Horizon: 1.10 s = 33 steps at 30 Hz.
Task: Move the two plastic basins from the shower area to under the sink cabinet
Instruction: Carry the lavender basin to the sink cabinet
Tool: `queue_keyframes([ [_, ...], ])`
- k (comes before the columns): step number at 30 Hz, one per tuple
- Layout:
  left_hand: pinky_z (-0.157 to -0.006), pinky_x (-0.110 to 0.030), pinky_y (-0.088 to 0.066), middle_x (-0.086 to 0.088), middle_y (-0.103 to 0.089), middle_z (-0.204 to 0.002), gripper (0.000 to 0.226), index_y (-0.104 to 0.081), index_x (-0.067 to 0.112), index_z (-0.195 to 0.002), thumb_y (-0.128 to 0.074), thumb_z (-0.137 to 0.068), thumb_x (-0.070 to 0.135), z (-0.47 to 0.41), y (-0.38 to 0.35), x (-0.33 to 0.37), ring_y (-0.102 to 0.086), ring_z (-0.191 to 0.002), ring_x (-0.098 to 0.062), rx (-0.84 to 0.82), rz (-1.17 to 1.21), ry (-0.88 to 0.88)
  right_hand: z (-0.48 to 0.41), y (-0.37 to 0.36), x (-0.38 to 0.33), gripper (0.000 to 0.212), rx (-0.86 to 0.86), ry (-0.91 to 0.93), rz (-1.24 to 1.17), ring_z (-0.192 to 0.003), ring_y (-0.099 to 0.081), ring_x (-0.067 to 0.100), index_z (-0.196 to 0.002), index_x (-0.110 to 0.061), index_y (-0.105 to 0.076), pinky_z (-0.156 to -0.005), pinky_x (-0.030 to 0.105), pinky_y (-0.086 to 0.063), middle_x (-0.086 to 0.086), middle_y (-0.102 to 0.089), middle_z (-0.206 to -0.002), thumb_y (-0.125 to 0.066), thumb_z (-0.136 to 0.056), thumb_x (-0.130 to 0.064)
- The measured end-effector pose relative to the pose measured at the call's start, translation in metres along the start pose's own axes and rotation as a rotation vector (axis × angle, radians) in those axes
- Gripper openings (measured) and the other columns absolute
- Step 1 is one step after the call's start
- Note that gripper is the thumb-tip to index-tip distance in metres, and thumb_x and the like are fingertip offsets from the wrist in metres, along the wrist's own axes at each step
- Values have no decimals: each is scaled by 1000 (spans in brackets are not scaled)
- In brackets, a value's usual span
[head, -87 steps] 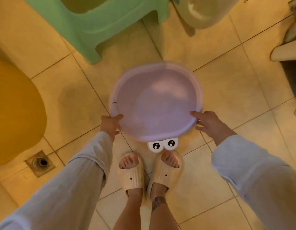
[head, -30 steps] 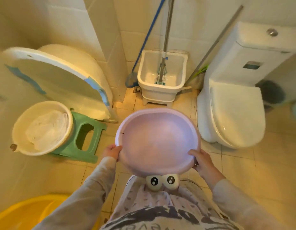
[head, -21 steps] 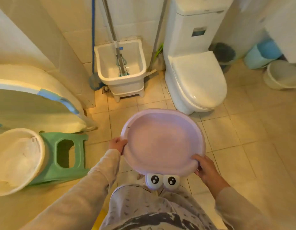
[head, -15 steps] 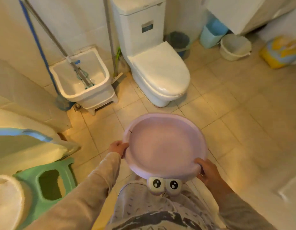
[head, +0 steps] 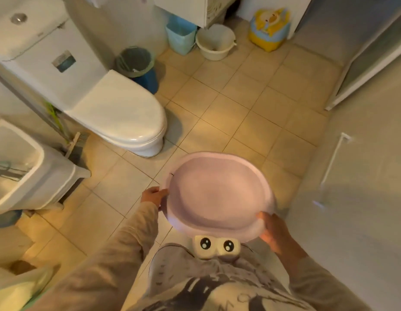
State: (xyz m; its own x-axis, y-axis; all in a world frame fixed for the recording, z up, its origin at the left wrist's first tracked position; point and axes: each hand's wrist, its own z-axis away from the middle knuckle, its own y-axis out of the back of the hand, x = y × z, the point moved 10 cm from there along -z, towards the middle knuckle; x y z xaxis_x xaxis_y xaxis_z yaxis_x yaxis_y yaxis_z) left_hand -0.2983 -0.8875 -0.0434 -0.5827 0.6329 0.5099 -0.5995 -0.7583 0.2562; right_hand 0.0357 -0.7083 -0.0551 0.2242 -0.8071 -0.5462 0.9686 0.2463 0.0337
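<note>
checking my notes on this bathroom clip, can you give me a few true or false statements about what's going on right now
1. Both hands hold the pink basin by its rim. True: the left hand is on the left edge, the right hand on the near right edge.
2. The basin is full of water. False: it looks empty.
3. The toilet lid is open. False: the lid is down.
4. A white bucket stands beside a light blue bin at the cabinet. True.
5. The basin rests on the floor. False: it is carried in the air above the tiles.
</note>
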Motion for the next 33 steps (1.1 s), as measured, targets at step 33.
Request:
queue_keyframes([
  [33,-96,-48,-47,-23,-57,-131,40,-54,-2,-126,-58,-86,4,-120,-384,413,-51,-99,-29,-260,-260,-86,-235,75,-377,36,238,-1,-311,-85,-56,26,-114,-8,-54,-76,42,-48,11,-58,-103,-63,-80,-5],
])
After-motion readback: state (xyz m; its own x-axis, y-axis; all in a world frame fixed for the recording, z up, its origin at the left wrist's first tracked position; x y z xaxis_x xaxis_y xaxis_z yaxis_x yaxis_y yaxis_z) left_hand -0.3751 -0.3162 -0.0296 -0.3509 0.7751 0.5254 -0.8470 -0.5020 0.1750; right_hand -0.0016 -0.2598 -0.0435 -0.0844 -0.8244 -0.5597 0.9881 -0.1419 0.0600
